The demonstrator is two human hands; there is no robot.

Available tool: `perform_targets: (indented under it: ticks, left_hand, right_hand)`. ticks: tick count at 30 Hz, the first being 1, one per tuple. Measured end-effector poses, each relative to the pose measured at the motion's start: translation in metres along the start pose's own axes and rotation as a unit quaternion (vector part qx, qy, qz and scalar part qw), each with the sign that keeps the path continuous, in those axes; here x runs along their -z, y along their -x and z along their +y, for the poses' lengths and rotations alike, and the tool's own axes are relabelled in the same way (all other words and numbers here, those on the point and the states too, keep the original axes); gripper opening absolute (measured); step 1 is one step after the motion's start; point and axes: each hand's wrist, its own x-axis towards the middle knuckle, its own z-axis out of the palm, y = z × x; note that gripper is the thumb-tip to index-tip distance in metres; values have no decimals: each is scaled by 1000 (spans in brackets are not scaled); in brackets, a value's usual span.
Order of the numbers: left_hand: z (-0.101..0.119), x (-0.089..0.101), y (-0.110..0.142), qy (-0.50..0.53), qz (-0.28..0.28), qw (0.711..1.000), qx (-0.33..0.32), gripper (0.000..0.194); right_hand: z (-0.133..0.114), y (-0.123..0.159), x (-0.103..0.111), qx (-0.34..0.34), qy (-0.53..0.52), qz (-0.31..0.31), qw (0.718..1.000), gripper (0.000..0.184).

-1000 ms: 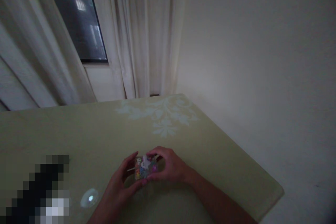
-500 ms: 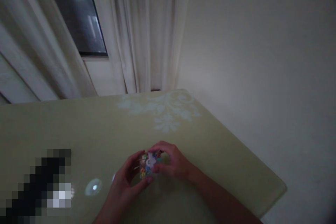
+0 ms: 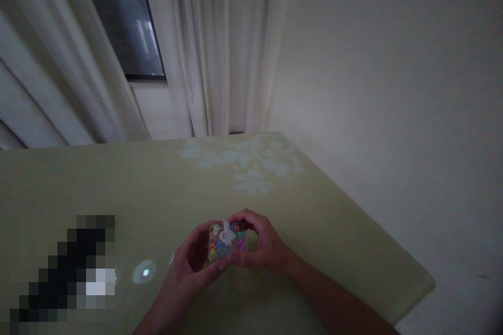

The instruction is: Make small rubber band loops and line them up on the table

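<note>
The pale green surface point(image 3: 157, 183) stretches away on both sides of the two hands and beyond them to a far edge below the curtains point(image 3: 239, 36) and the window point(image 3: 121, 15). Its right edge slants along the wall point(image 3: 373, 89) from the far corner to a rounded near corner, with a white floral pattern point(image 3: 251, 162) near the far corner. The clear box point(image 3: 228, 243) is between the hands, over the near part of the surface and well apart from the far and right edges. Whether it touches the surface is hard to make out. The left hand point(image 3: 192, 261) has its grip closed to the width of the box, thumb at the near side and fingers partly hidden around the left side. The right hand point(image 3: 263, 241) has its grip curved around the right end, fingers at the far side and thumb at the near side. Dim light blurs the small coloured pieces point(image 3: 215, 246) in the box, and pixel blocks hide a dark shape point(image 3: 63, 272) at the lower left. The box's broad face, with a white shape point(image 3: 227, 235) on it, points up toward the camera; its outline looks nearly square, so its long axis cannot be told.
</note>
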Motion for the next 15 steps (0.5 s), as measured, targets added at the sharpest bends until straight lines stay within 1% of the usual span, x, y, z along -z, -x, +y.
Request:
perform_targets:
  ticks: [5,10,15]
  left_hand:
    - [4,0,-1,-11,6,1000,-8,60]
    - [0,4,-1,-17,-2,1000,-21,59]
    - [3,2,0,-22,-20,999,-17,59]
  right_hand:
    - [-2,0,1,32,-7,9,999,66]
    - [5,2,-2,23,-31,12,999,66]
    - [11,2,-1,25,-39,17,999,67]
